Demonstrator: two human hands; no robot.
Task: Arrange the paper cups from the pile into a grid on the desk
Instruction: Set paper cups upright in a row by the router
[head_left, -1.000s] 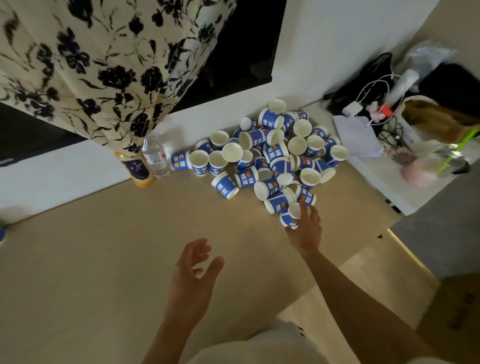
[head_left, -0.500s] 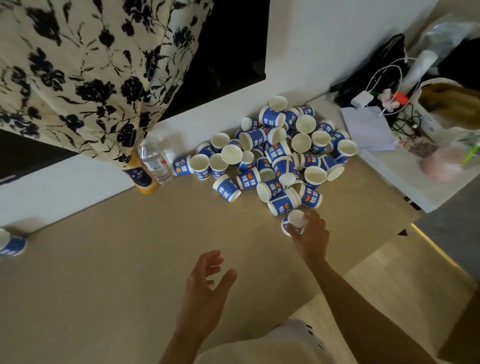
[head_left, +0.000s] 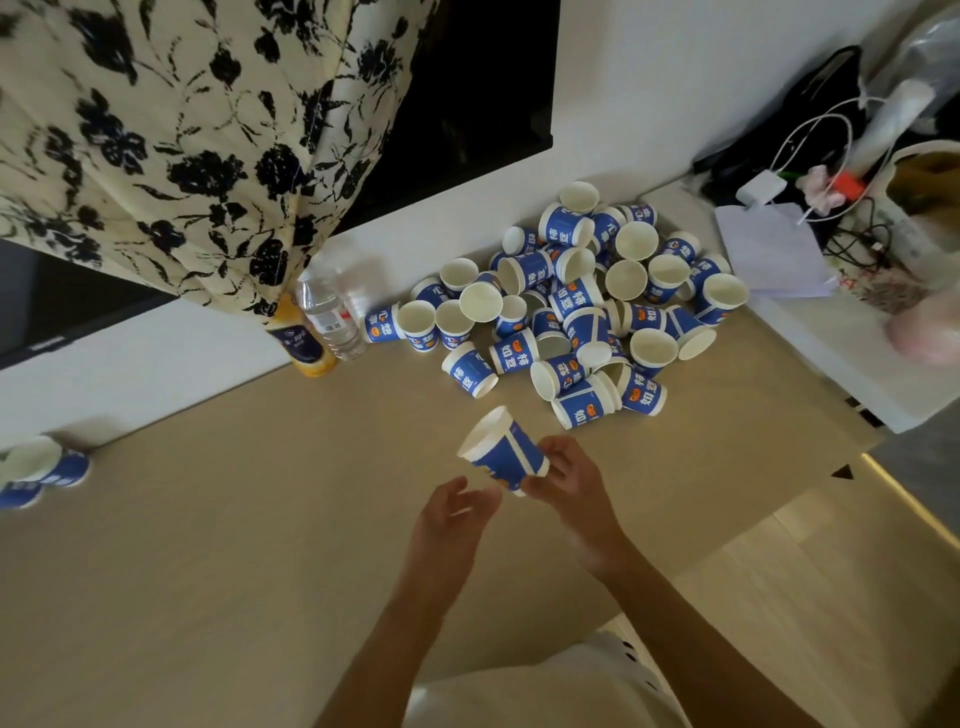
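1. The desk (head_left: 234, 545) meets a white wall at 12 o'clock. Its near-right edge runs on a slant at 4 o'clock, with floor beyond it. A broad bare stretch of desktop lies from the middle out toward 8 and 9 o'clock.
2. The pile (head_left: 587, 312) crowds the desk corner at 1 o'clock, hard against the wall and a white shelf (head_left: 831, 353). A water bottle (head_left: 330, 312) and a yellow bottle (head_left: 304, 345) stand at 11 o'clock under a flowered curtain (head_left: 182, 130). Two more cups (head_left: 41, 467) sit at the 9 o'clock border, blurred.
3. The paper cup (head_left: 506, 454) is blue with a white rim and a white band near its base. It is tilted, mouth toward 10 o'clock, and held above the desk at 7 o'clock from the pile, apart from it.
4. The right hand (head_left: 571, 483) grips the cup's base end, fingers curled round it from 4 o'clock.
5. The left hand (head_left: 452, 514) is at 7 o'clock of the cup, fingers spread loose and holding nothing. Its fingertips (head_left: 485, 496) are just beside the base; we cannot tell if they touch.
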